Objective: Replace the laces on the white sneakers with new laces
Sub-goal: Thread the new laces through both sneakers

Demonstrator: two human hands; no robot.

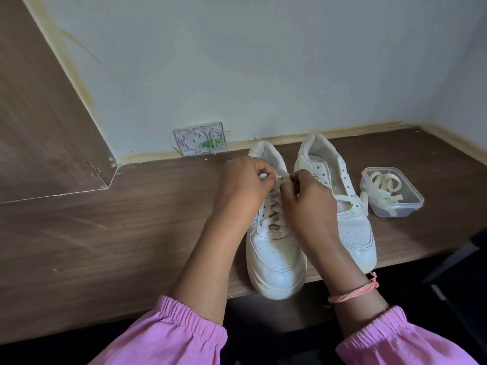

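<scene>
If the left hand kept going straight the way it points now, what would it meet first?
Most likely the right hand: the left hand points rightward over the laced sneaker, knuckles almost touching, though depth is unclear.

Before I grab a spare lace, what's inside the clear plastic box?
The clear plastic box holds a loose tangle of flat cream laces, one strand trailing over its left rim. How many laces there are, and what lies beneath them, is covered by the tangle.
</scene>
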